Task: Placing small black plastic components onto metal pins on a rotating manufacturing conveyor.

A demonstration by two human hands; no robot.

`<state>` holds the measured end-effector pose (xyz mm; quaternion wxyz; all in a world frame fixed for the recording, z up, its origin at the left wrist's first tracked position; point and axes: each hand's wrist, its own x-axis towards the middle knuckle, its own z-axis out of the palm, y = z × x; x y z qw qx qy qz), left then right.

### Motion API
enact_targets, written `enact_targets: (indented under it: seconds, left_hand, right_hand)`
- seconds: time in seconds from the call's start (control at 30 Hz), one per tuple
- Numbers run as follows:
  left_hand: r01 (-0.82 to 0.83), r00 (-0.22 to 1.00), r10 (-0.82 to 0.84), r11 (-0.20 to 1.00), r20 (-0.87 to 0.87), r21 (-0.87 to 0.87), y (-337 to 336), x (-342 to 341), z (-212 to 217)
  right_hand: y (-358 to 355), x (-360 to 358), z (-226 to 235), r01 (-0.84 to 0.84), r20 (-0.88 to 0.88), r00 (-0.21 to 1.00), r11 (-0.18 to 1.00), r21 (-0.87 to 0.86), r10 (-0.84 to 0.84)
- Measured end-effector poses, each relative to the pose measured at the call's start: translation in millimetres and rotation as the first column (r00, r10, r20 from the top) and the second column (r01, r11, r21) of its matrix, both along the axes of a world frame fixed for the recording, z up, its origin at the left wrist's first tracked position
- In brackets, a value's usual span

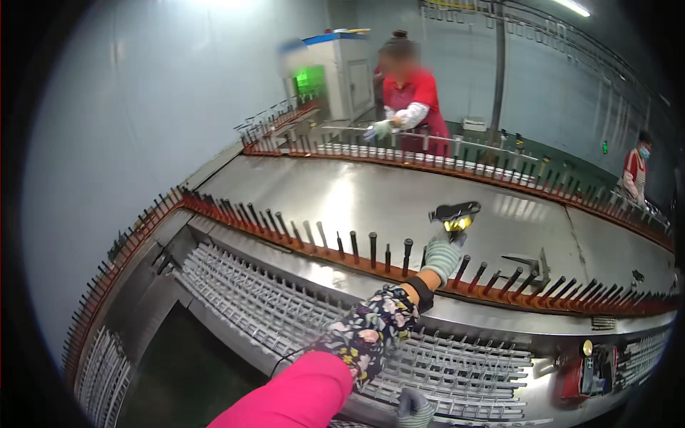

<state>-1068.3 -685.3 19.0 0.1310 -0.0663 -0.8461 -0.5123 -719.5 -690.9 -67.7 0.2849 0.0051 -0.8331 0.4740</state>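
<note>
My left arm, in a pink sleeve and a floral oversleeve, reaches forward across a line of upright dark pegs (372, 250). The striped-gloved left hand (444, 258) is closed on a dark curved item with a bright yellow, shiny middle (457, 216); its exact kind is unclear. This item is held above the steel tabletop (385, 192), just beyond the pegs. Low at the bottom edge, my right hand (415, 409), in a matching glove, is over the stacked silver metal bars (464, 371). Its fingers are partly cut off, so their grip does not show.
A reddish-brown peg track (342, 260) loops around the tabletop. On the table lies an angular metal piece (531, 265). A red container (574, 374) stands at lower right. Across the table, a person in red (417, 100) handles a long bar; another person (633, 171) works far right.
</note>
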Motion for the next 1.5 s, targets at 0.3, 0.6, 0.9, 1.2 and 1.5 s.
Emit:
enact_targets:
  seconds: [0.3,0.6,0.9,1.2,1.5]
  left_hand:
    - [0.191,0.981,-0.167,0.92,-0.097,0.343,-258,201,163]
    - [-0.568,0.801,0.597,0.782,-0.047,0.257,-633,294,67]
    - [-0.226,0.951,0.154,0.937,0.27,0.264,-765,173,-82]
    - [0.176,0.952,-0.16,0.984,0.26,-0.038,-769,134,-43]
    - [0.13,0.912,-0.06,0.98,0.405,-0.148,-800,103,-78]
  right_hand:
    - [21,-15,-29,0.03,-0.026,0.999,0.994,-0.107,-0.033]
    - [-34,-21,-1,0.313,0.093,0.941,0.942,0.119,-0.324]
    - [-122,-76,-53,0.32,0.432,0.871,0.938,-0.137,-0.234]
    - [-101,-78,-55,0.433,0.405,0.841,0.896,-0.103,-0.359]
    - [-119,-84,-30,0.423,0.377,0.833,0.905,0.035,-0.404]
